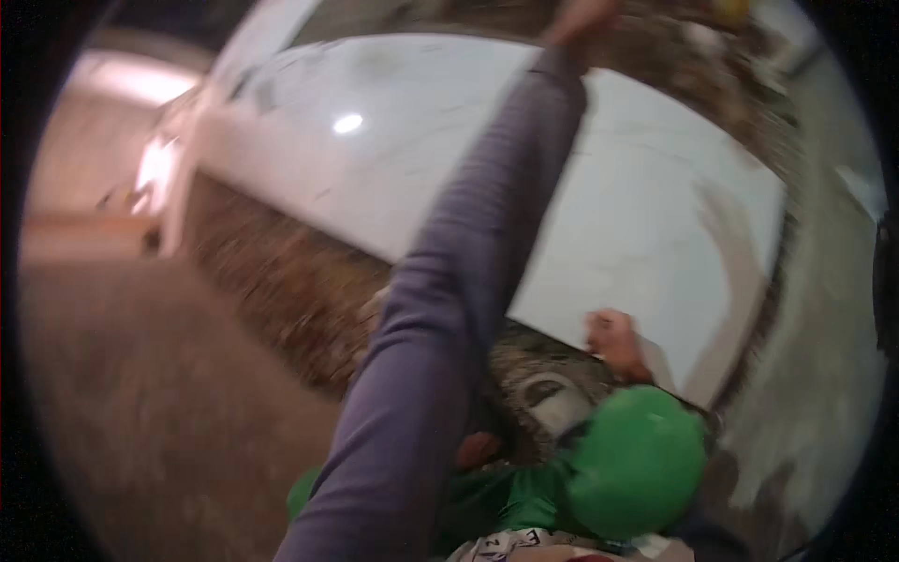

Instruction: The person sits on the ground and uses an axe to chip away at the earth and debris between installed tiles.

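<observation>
A long purple-grey sleeve comes up from the lower edge across the picture, and I take it for my left arm. At its end my left hand (582, 21) is at the far edge of a large white tile (356, 169) with faint grey veins. Motion blur and the top of the picture hide how its fingers lie. My right hand does not show. Close to the tile's near edge is a co-worker's curled bare hand (613, 342); what it holds, if anything, cannot be made out.
A co-worker in a green cap (637, 464) and green clothing crouches low at the bottom. Rough brown soil or mortar (281, 281) borders the tile. Grey floor (796, 403) runs along the right. A pale post-like edge (180, 206) stands at the left beside a bright light.
</observation>
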Demonstrator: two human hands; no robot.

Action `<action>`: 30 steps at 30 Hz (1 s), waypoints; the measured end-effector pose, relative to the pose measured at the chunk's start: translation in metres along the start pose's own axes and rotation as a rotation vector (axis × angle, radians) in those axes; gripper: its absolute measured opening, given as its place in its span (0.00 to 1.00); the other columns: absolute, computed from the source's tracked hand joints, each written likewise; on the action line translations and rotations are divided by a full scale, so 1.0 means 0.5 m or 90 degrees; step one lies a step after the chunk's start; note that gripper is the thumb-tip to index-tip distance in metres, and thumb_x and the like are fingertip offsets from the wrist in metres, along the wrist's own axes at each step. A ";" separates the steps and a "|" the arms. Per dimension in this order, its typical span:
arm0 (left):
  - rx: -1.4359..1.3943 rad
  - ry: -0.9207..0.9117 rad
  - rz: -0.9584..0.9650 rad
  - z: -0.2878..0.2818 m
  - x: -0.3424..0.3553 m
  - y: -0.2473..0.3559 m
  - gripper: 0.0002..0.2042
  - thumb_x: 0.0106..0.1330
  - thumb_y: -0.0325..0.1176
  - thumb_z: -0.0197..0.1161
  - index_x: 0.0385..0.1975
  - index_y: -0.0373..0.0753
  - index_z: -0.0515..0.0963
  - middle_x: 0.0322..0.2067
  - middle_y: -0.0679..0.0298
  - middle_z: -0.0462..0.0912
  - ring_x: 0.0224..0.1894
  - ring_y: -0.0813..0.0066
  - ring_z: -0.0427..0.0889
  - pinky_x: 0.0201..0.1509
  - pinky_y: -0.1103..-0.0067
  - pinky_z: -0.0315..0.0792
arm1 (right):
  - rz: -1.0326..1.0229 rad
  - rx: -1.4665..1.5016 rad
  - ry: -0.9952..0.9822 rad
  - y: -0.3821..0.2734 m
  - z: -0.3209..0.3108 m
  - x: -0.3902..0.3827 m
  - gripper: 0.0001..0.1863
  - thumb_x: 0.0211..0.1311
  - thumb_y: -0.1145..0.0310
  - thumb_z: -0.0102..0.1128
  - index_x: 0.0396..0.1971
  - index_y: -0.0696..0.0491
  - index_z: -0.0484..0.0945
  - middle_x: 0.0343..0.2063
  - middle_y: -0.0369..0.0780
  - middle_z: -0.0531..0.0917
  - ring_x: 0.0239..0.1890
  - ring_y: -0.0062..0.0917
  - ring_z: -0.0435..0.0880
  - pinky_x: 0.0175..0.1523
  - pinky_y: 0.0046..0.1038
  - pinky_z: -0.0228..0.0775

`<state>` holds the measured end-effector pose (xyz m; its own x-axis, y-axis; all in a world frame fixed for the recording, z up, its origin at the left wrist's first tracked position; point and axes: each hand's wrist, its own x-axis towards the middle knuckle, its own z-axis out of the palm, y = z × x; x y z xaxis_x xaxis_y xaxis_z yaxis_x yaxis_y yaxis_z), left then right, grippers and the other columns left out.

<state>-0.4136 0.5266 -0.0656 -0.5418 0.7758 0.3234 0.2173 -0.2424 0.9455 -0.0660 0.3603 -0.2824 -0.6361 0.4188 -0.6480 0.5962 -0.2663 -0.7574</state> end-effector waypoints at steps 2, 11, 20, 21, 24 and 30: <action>0.201 -0.067 0.095 -0.062 -0.023 -0.050 0.31 0.56 0.50 0.68 0.54 0.34 0.76 0.48 0.43 0.80 0.50 0.47 0.79 0.56 0.61 0.73 | -0.083 0.048 0.038 -0.011 -0.009 0.008 0.17 0.70 0.58 0.57 0.27 0.57 0.75 0.17 0.34 0.73 0.19 0.18 0.75 0.22 0.22 0.67; 0.868 -0.094 -0.343 -0.699 -0.872 -0.023 0.15 0.62 0.39 0.63 0.19 0.34 0.74 0.20 0.48 0.74 0.25 0.50 0.76 0.33 0.56 0.70 | -0.306 -0.227 0.077 -0.079 0.022 0.136 0.14 0.72 0.63 0.55 0.32 0.59 0.78 0.17 0.38 0.75 0.19 0.19 0.73 0.26 0.28 0.65; 0.671 0.246 -0.895 -0.483 -1.191 -0.032 0.30 0.62 0.62 0.63 0.30 0.34 0.82 0.26 0.52 0.83 0.30 0.53 0.82 0.34 0.61 0.73 | -0.447 -0.479 0.377 -0.102 -0.056 0.250 0.10 0.72 0.64 0.55 0.30 0.53 0.74 0.21 0.43 0.81 0.23 0.41 0.81 0.27 0.41 0.70; 0.641 0.241 -0.897 -0.453 -1.216 -0.060 0.30 0.60 0.62 0.65 0.35 0.33 0.81 0.30 0.49 0.84 0.33 0.53 0.83 0.36 0.60 0.74 | -0.448 -0.495 0.380 -0.099 -0.053 0.251 0.10 0.71 0.63 0.56 0.30 0.52 0.74 0.21 0.43 0.81 0.23 0.41 0.82 0.27 0.41 0.71; 0.773 0.259 -0.741 -0.402 -1.238 -0.048 0.30 0.61 0.58 0.67 0.45 0.31 0.78 0.38 0.45 0.83 0.40 0.53 0.84 0.42 0.61 0.75 | -0.429 -0.548 0.369 -0.088 -0.011 0.262 0.09 0.70 0.63 0.57 0.30 0.50 0.75 0.23 0.42 0.82 0.24 0.40 0.83 0.27 0.40 0.73; 0.187 0.210 -0.647 -0.242 -1.016 0.079 0.20 0.73 0.46 0.60 0.51 0.33 0.77 0.39 0.58 0.84 0.40 0.67 0.82 0.45 0.72 0.76 | -0.462 -0.570 0.405 -0.107 -0.037 0.251 0.10 0.67 0.61 0.59 0.29 0.49 0.77 0.22 0.40 0.83 0.24 0.38 0.84 0.29 0.38 0.75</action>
<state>-0.2281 0.0526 -0.1881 -0.7570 0.3313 -0.5632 -0.2913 0.6004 0.7448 -0.1686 0.4434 -0.3219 -0.7536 0.6201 0.2181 0.4909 0.7516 -0.4407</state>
